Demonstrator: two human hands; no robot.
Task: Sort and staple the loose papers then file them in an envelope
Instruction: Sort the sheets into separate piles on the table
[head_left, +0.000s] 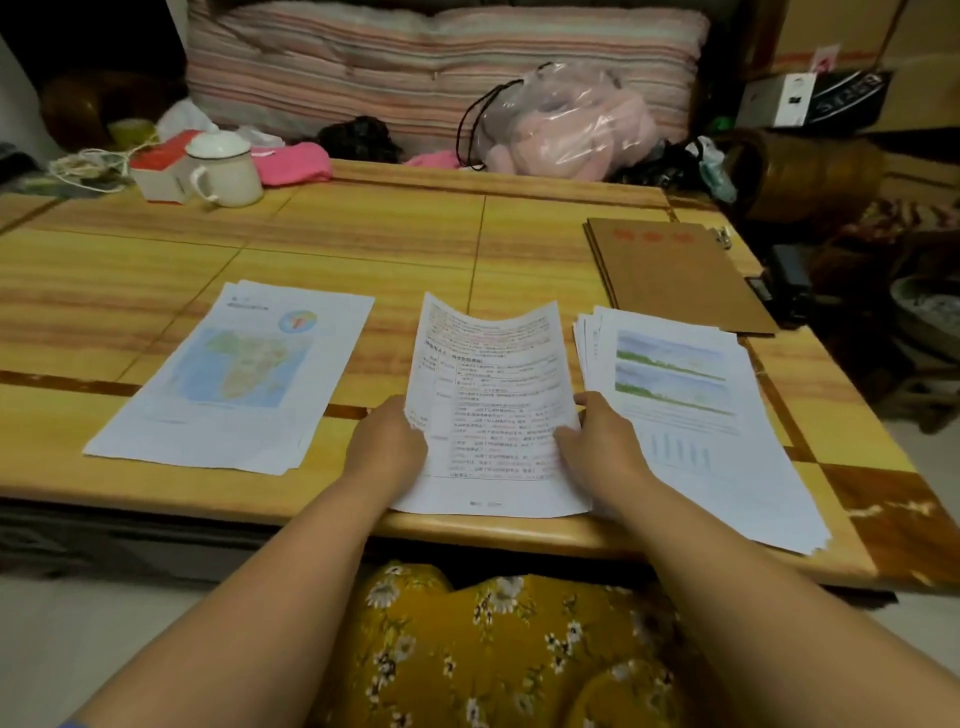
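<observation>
A text-printed stack of papers (493, 384) stands tilted in front of me at the table's near edge, its top curling. My left hand (387, 447) grips its left edge and my right hand (597, 441) grips its right edge. To the left lies a pile with a map of Africa on top (234, 379). On the right lies a fanned pile with landscape pictures and a chart (685, 415). Brown envelopes (675, 275) lie flat at the far right. A dark object, perhaps a stapler (784, 280), sits beyond their right edge.
The wooden table (363, 234) carries a white lidded mug (226, 169) and a red-topped box (161, 169) at the back left. Pink cloth (293, 163), a plastic bag (566, 119) and a striped quilt (415, 67) lie behind the table.
</observation>
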